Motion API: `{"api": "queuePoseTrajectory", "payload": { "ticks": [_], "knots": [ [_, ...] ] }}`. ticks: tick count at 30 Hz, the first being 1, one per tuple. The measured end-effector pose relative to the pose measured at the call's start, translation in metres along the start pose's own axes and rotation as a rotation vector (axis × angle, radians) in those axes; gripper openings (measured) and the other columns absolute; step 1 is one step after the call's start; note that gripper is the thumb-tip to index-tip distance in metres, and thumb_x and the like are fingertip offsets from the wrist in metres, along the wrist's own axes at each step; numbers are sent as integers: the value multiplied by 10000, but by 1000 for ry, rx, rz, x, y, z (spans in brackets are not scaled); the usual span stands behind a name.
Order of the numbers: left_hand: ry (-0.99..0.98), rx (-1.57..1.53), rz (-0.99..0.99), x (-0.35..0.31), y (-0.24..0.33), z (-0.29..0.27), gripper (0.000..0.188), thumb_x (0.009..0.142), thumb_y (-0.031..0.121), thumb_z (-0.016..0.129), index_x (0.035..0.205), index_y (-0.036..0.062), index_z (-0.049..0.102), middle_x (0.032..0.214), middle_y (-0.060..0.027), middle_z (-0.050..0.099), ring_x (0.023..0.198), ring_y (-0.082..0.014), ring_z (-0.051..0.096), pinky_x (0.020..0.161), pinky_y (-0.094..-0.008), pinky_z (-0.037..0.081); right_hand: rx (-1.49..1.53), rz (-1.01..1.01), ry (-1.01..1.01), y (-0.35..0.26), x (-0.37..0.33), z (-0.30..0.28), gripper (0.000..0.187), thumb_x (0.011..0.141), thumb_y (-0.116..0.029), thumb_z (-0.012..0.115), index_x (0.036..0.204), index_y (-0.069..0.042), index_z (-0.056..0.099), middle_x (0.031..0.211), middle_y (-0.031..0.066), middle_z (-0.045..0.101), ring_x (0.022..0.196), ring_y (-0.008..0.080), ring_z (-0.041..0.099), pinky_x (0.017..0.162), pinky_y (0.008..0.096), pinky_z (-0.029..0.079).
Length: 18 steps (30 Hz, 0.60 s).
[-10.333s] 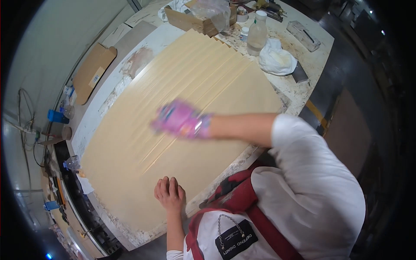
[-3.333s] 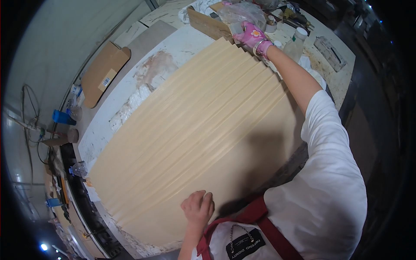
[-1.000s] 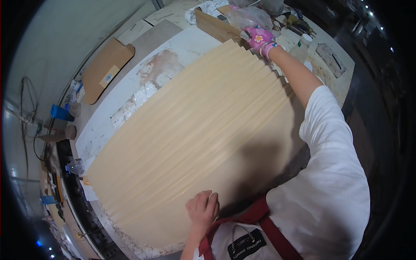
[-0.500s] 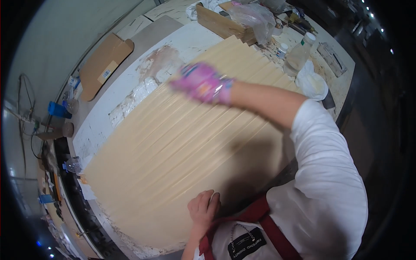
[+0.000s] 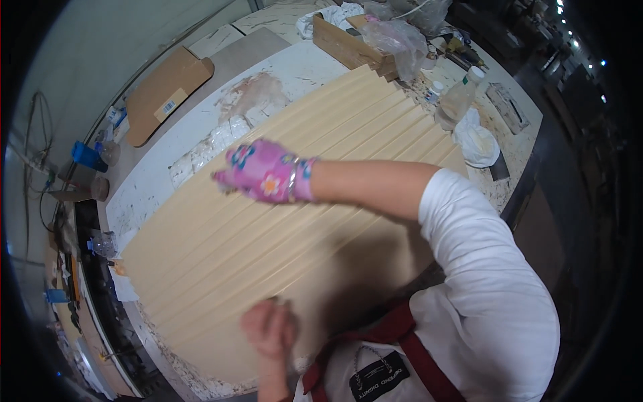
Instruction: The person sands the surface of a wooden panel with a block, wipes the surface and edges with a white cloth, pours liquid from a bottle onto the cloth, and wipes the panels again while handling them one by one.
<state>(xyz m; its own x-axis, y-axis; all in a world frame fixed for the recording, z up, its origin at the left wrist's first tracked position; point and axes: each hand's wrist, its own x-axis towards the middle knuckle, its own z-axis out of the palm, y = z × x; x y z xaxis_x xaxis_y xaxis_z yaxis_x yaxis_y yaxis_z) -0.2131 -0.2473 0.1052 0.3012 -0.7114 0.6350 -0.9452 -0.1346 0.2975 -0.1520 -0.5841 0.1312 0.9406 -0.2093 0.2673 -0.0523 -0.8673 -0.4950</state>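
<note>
A large cream-coloured panel with long parallel ridges (image 5: 221, 268) lies across the table. On its far edge, left of the middle, is my right hand (image 5: 268, 173), in a pink flowered glove. Its fingers are closed and point left; whatever they hold against the panel is hidden under them. My bare left hand (image 5: 269, 328) hovers over or touches the near, smoother part of the panel. Motion blurs it, but its fingers look curled in, and I cannot make out anything in them.
Beyond the panel, the white tabletop (image 5: 154, 194) bears stains and a clear plastic-wrapped strip (image 5: 207, 151). A brown cardboard piece (image 5: 167, 97) lies far left. At the far right are an open cardboard box (image 5: 348, 45), a clear bottle (image 5: 461, 99) and a crumpled white cloth (image 5: 477, 141).
My gloved right hand has swept left and nearer along the panel. My left hand has shifted left too. The view has shifted slightly; the panel seems to lie as before.
</note>
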Motion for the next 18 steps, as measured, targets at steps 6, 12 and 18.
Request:
{"api": "queuePoseTrajectory", "payload": {
  "ticks": [6,12,18],
  "knots": [
    [63,434,-548,-56,-98,-94,327,993,131,480,1250,-46,580,1345,-224,462,1196,-359,512,960,-433,487,241,511,222,119,-31,-89,417,944,-450,533,912,-66,692,829,163,694,751,323,659,720,441,513],
    [69,364,-574,-97,-142,-108,381,1015,180,421,1286,-58,544,1401,-228,480,1215,-349,520,996,-422,445,-512,333,312,161,-30,-138,344,949,-323,560,1209,-112,638,907,159,699,819,316,688,764,446,543],
    [136,281,-640,-89,-138,-103,371,971,131,440,1256,-77,552,1356,-240,526,1166,-355,555,986,-418,460,278,-251,-176,-95,16,56,321,942,-332,510,945,-49,661,978,183,686,952,325,664,778,439,531]
  ]
}}
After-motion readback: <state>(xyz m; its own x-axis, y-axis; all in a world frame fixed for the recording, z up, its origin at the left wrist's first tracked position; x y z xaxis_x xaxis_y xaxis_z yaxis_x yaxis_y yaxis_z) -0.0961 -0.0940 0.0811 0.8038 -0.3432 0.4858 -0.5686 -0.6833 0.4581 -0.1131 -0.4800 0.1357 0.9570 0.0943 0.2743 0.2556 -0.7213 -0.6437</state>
